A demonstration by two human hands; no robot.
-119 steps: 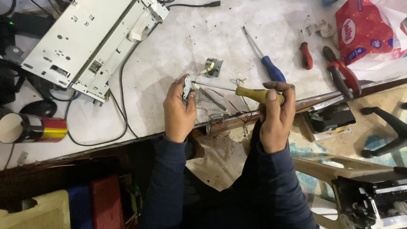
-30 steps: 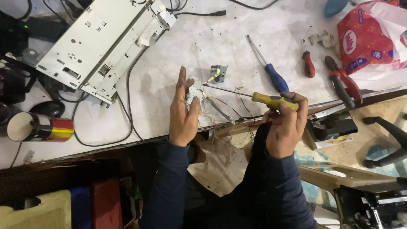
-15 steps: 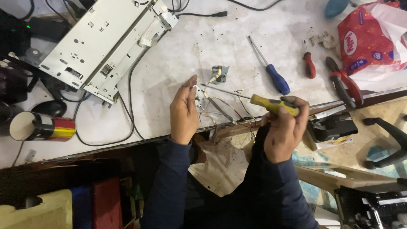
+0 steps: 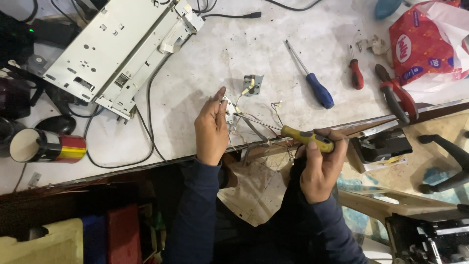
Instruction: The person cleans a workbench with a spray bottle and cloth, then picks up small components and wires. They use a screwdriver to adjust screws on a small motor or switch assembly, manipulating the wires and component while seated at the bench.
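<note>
The left hand (image 4: 211,128) pinches the small wired part (image 4: 227,108) just above the worktop (image 4: 205,63). The right hand (image 4: 320,164), fist closed on the yellow screwdriver (image 4: 307,138), has brought its tip back onto the part, so the probing resumes.

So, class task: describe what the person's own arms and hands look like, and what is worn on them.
Both arms are covered by long dark navy sleeves of soft knit cloth, plain and unmarked, each ending in a snug cuff at the wrist. The left hand and right hand are bare: no gloves, and no rings, watch or wristband show. The fingers are uncovered too.
</note>
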